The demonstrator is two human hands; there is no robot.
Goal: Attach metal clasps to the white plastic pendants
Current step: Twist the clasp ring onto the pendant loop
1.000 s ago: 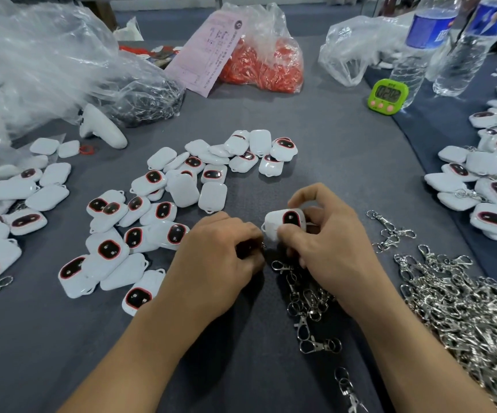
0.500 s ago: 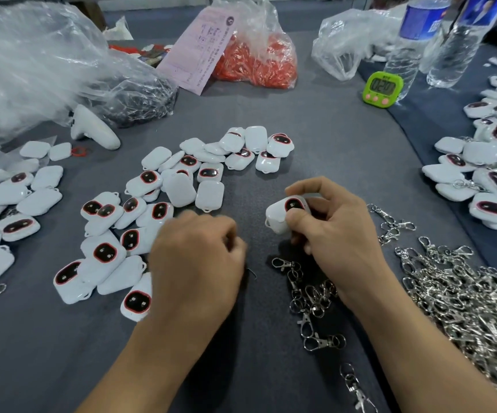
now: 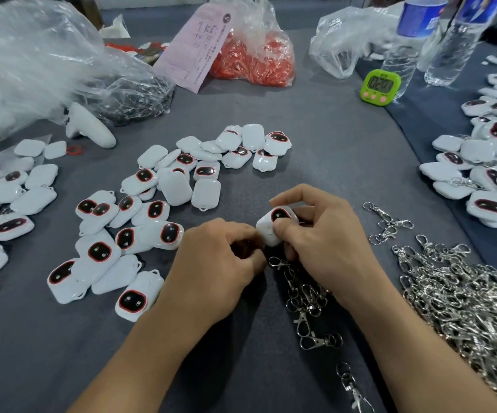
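at the centre of the frame the right hand (image 3: 327, 242) pinches a white pendant (image 3: 274, 225), thumb on its face, dark red-rimmed window turned up. the left hand (image 3: 220, 263) is curled closed right against the pendant's lower left edge; what its fingertips grip is hidden. just below the hands lies a short string of metal clasps (image 3: 310, 305), with a big heap of clasps (image 3: 465, 296) at lower right. loose pendants (image 3: 152, 204) spread across the grey table (image 3: 330, 162) to the left, another pile (image 3: 485, 174) at the right edge. a green timer (image 3: 380, 86) stands upper right.
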